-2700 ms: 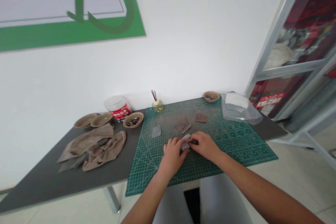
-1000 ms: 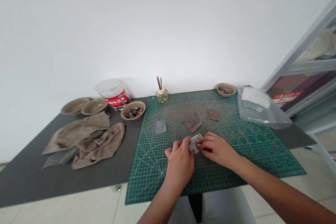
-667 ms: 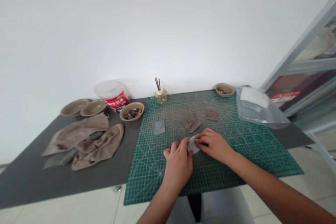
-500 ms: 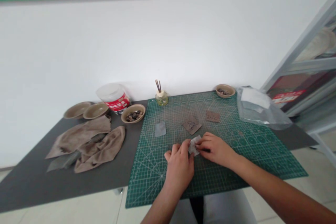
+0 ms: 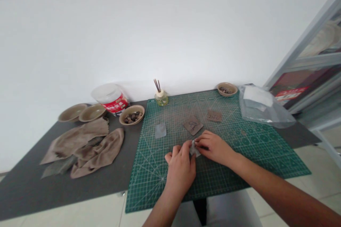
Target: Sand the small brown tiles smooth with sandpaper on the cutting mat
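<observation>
My left hand (image 5: 181, 166) and my right hand (image 5: 213, 148) meet over the green cutting mat (image 5: 239, 156), both pinching a small pale grey piece (image 5: 193, 148) between the fingertips. Something dark and thin shows under my right fingers, too hidden to name. Just beyond the hands lie two brown squares with marks on them (image 5: 192, 125) (image 5: 214, 116) and a small grey rectangle (image 5: 160, 130).
On the dark table (image 5: 39, 188), brown cloths (image 5: 85, 146) lie at the left, behind them two empty bowls (image 5: 82, 112), a bowl of dark pieces (image 5: 131, 114) and a white tub (image 5: 110, 98). A reed diffuser (image 5: 161, 96), another small bowl (image 5: 226, 88) and a plastic bag (image 5: 262, 106) stand at the back.
Both hands stay together on the small grey piece, working it between the fingertips and turning it more upright. The camera tilted down and drifted a little.
</observation>
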`<state>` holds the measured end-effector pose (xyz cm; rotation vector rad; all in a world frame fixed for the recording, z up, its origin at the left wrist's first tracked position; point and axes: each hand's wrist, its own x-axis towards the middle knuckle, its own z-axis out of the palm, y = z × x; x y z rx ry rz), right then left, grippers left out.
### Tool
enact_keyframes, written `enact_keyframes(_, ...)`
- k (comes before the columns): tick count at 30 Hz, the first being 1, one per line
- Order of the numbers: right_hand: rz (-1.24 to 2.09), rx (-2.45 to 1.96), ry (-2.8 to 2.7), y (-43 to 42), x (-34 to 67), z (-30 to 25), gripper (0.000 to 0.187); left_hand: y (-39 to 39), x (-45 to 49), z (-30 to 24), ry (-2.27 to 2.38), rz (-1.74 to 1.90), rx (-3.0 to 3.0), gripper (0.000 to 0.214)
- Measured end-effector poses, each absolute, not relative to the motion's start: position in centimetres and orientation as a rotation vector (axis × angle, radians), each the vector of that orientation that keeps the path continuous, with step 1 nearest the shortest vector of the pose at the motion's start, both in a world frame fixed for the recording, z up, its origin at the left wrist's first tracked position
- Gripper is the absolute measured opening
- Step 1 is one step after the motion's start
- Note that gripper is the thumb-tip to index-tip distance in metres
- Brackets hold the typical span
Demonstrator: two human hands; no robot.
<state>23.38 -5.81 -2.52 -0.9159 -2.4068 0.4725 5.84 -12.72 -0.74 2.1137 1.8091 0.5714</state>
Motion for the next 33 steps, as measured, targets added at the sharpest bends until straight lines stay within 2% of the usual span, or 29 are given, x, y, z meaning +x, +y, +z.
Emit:
enact_keyframes(10, 0.386, -0.886, -2.466, -6.6, 24.0, -2.4, 0.01, -12.6, 5.8, -1.0, 1.827, 0.558, 2.15, 0.033)
enact_keyframes(14, 0.339, -1.008, -2.426, -6.5, 23.9, -2.2, 0.009, -12.7, 5.8, -1.0, 1.832, 0.548, 2.155, 0.033)
enact_keyframes(33, 0.417, -0.997, -2.419, -7.4, 24.0, -2.5, 0.009, -12.9, 5.9, -0.7, 1.816, 0.586, 2.158, 0.034)
